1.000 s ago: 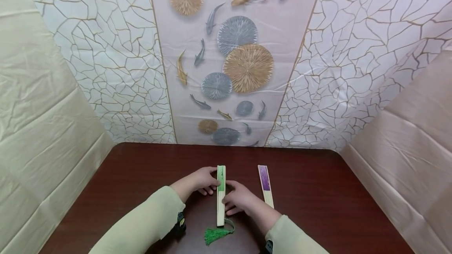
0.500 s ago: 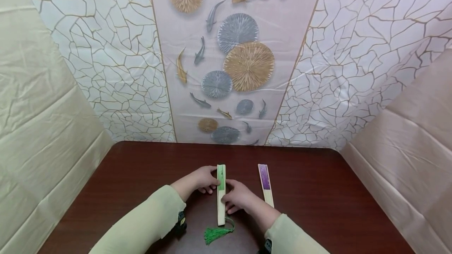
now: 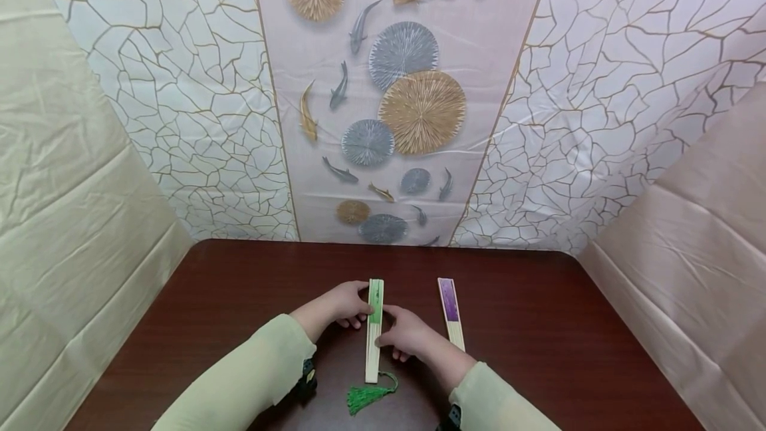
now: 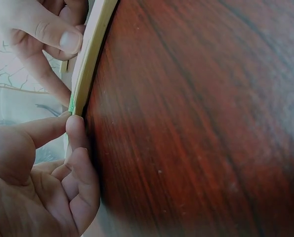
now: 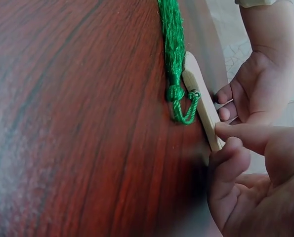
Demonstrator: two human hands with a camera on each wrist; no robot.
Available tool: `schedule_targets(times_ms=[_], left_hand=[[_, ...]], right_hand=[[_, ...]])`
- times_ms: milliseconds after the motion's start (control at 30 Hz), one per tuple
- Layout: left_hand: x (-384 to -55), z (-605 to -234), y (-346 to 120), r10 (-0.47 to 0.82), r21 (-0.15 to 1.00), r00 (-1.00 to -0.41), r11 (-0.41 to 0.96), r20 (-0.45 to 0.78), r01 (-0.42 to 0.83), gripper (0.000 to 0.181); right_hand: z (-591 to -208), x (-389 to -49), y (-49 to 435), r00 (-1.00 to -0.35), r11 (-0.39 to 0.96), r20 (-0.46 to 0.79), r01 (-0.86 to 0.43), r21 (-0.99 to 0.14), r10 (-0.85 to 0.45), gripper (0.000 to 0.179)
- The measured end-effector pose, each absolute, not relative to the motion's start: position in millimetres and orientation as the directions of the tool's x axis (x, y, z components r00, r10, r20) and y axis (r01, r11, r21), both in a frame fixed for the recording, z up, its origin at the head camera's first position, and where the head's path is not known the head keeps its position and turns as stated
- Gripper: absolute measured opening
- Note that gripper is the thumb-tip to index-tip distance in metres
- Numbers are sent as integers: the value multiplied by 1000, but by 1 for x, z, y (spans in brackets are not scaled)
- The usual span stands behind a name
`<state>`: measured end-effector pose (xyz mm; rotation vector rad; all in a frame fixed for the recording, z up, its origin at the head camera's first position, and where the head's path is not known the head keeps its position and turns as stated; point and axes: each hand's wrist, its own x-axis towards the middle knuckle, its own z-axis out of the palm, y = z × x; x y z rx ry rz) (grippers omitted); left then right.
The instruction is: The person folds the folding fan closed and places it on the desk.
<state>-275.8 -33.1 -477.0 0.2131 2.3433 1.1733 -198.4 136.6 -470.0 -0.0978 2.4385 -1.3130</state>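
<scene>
A folded hand fan (image 3: 375, 301), green paper at its far part and pale wooden ribs below, lies lengthwise between both hands. On its left edge, my left hand (image 3: 344, 303) pinches the green part between thumb and fingers; the left wrist view shows this left hand (image 4: 43, 173) gripping the fan's edge close over the tabletop. My right hand (image 3: 409, 332) pinches the ribs from the right, lower down. In the right wrist view the right hand (image 5: 265, 173) holds the ribs (image 5: 201, 98) near their rounded end. A green tassel (image 5: 174, 54) hangs from that end by a looped cord.
To the right a second folded fan (image 3: 449, 301), with purple paper, lies on the dark red-brown table (image 3: 269, 265), its lower end hidden behind my right forearm. A patterned cloth (image 3: 383, 151) stands behind the table, with plain beige cloth (image 3: 90, 218) at the sides.
The green fan's near end has swung slightly left, its far end slightly right. My right fingers have drawn in a little more. The tassel and purple fan keep their places.
</scene>
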Motion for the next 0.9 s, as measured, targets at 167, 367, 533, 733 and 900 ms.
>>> schedule_targets(times_ms=[167,367,533,733,900], left_hand=[[-276,-477,-34,350,780,-859,620,-373,-86,70],[-277,-477,-39,338,778,-864,622,-374,-93,71],[-274,-475,-44,338,793,-866,600,-369,-104,71],[-258,-465,-44,407,822,-865,569,-294,-11,67],[-238,-454,-42,491,786,-853,592,-175,180,59]], right_hand=[[-472,-199,140,-926,562,-292,113,-819,-239,77],[-472,-200,137,-921,551,-296,115,-826,-252,77],[-471,-200,136,-924,531,-288,116,-839,-253,75],[-467,-188,143,-947,525,-213,58,-849,-241,66],[-459,-174,156,-969,616,-92,-71,-784,-228,59]])
